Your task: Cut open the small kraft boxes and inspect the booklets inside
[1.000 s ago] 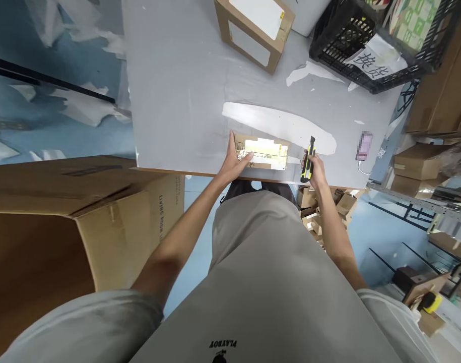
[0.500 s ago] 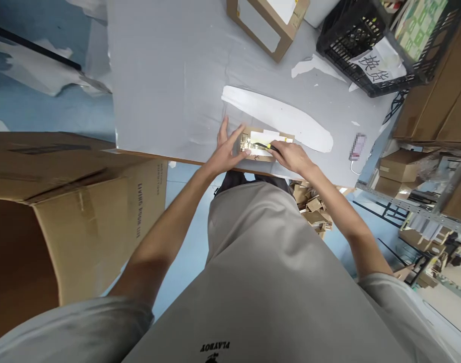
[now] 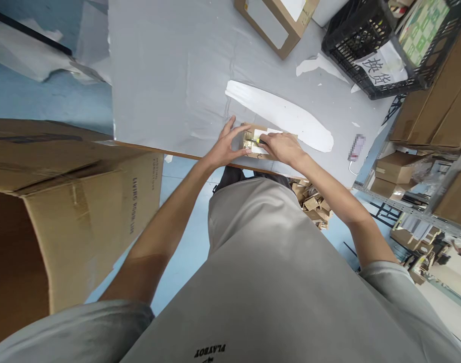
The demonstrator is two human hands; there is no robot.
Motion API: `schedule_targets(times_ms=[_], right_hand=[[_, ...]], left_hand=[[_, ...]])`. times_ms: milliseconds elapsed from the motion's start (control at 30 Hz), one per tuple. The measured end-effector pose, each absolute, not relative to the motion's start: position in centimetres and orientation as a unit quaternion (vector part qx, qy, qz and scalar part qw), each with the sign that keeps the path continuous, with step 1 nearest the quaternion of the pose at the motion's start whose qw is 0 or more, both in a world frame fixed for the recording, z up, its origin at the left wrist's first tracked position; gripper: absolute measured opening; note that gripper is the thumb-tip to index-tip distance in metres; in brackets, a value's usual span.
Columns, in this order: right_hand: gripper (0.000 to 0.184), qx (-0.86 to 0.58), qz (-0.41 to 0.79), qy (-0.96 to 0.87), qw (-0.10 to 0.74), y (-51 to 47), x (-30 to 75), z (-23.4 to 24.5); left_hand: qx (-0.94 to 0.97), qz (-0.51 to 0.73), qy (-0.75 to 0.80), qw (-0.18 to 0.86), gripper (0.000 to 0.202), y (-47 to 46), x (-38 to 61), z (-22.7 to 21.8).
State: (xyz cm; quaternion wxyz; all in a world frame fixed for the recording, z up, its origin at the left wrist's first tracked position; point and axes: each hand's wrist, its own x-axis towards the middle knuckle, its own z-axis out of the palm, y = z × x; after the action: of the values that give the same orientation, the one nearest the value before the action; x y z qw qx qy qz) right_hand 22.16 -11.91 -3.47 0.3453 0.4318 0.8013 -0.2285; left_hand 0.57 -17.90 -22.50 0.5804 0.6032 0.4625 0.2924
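Two bare hands meet over a small cardboard box (image 3: 256, 149) lying flat on a grey counter (image 3: 158, 91), close to the near edge where the person stands. The left hand (image 3: 226, 148) is spread wide across the box's left end, thumb at the near side and forefinger at the far side; how firmly it presses, I cannot tell. The right hand (image 3: 281, 146) is closed around a slim yellow-and-black cutter (image 3: 259, 141), its front pointing left over the box top. The box, judging by its size beside the hands, is probably light and fairly stiff, though its thin walls might dent under a hard squeeze. Shiny tape at its left end looks slick, so the bare cardboard sides probably give the surer hold, with thumb and fingers opposite each other at the left end, clear of the cutter's front. Whatever lies inside does not show, so its weight and fragility remain guesses. The right hand covers much of the box's right half, most of the cutter's handle is hidden in the grip, and the blade is too small to make out. Print on the white label (image 3: 257, 133) is unreadable. Beyond the box lies a long white strip (image 3: 279, 113); to the right, a pixelated object (image 3: 356, 147) cannot be identified. At the top, a larger carton (image 3: 277, 27) is cut off by the frame.
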Motion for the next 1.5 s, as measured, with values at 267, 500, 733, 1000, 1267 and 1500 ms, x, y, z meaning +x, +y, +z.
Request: schedule_targets(times_ms=[267,500,733,1000,1267,1500], right_hand=[[0.042,0.422,-0.199,0.808,0.360,-11.8,20.8,-3.1],[0.040,0.415,-0.184,0.815,0.359,-11.9,20.2,-3.1],[0.039,0.424,-0.198,0.816,0.339,-12.1,20.1,-3.7],[0.038,0.475,-0.186,0.778,0.365,-12.6,22.8,-4.2],[0.045,0.534,-0.170,0.711,0.424,-14.3,31.0,-1.2],[0.040,0.540,-0.174,0.723,0.395,-15.3,32.8,-2.5]], left_hand=[[0.621,0.276,0.458,0.572,0.111,-17.8,0.4,-22.0],[0.625,0.261,0.461,0.573,0.116,-17.8,0.2,-21.7],[0.610,0.264,0.452,0.595,0.120,-17.6,0.3,-21.0],[0.588,0.279,0.467,0.599,0.118,-17.7,0.3,-21.1],[0.594,0.267,0.479,0.588,0.110,-18.2,0.3,-20.7],[0.599,0.248,0.479,0.592,0.104,-18.3,0.2,-20.9]])
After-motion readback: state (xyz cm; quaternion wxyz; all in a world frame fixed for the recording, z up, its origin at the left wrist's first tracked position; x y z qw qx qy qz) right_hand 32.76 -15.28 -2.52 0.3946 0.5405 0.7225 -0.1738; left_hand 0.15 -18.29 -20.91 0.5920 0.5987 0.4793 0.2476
